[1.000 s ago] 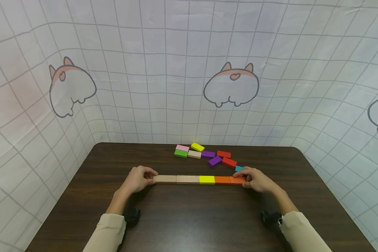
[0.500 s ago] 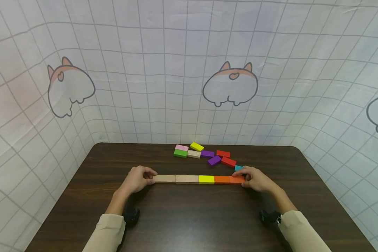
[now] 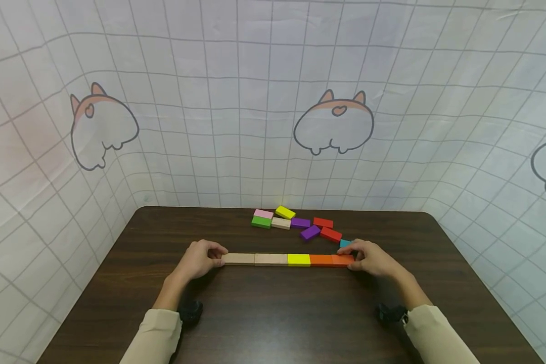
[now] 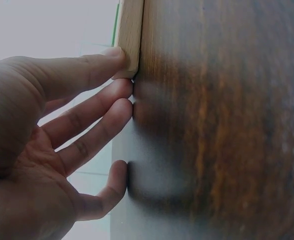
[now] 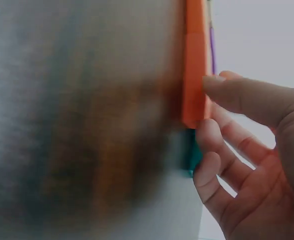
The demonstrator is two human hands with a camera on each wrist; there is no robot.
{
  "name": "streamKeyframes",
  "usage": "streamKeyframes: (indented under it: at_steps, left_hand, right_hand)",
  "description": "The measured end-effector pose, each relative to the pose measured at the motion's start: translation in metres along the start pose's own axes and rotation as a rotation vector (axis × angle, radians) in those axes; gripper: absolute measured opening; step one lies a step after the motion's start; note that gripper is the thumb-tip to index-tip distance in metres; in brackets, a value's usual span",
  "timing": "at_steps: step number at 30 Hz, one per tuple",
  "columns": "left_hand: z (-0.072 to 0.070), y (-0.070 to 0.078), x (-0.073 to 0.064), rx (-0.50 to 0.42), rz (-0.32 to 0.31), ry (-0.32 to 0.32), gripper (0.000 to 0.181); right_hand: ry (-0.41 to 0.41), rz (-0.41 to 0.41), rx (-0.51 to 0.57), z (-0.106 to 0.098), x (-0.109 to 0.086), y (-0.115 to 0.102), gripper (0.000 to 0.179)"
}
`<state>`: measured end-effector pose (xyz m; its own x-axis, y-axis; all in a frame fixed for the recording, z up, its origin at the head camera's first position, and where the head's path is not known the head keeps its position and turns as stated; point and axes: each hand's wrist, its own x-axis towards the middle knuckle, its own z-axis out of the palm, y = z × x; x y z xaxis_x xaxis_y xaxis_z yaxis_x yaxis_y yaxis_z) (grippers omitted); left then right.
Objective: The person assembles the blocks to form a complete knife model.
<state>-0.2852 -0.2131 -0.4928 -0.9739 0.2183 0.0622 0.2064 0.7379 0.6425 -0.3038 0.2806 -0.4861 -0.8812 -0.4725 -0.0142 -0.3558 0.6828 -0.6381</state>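
Observation:
In the head view a straight row of blocks lies across the dark table. From left to right come a plain wooden block point(image 3: 238, 259), a second wooden block point(image 3: 271, 259), a yellow block point(image 3: 299, 260) and two orange blocks, the inner orange block point(image 3: 321, 260) and the end orange block point(image 3: 342, 260). The neighbours touch end to end. My left hand point(image 3: 201, 259) pinches the left end of the first wooden block; its thumb lies on the near side in the left wrist view. At the opposite end, my right hand point(image 3: 372, 259) pinches the end orange block between thumb and fingers.
Behind the row lie several loose blocks: a pink block point(image 3: 263, 214), a green block point(image 3: 261, 222), a rear yellow block point(image 3: 285, 212), a wooden one, purple and red ones. A blue block point(image 3: 346, 243) is partly hidden by my right fingers. A patterned curtain point(image 3: 255, 101) surrounds the table.

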Motion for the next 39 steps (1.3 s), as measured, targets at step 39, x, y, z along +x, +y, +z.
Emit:
streamKeyframes:
  at_steps: [39]
  left_hand:
    - [0.0, 0.0, 0.0, -0.001, -0.004, 0.003, 0.019]
  right_hand:
    - [0.139, 0.11, -0.069, 0.002, 0.076, 0.007, 0.046]
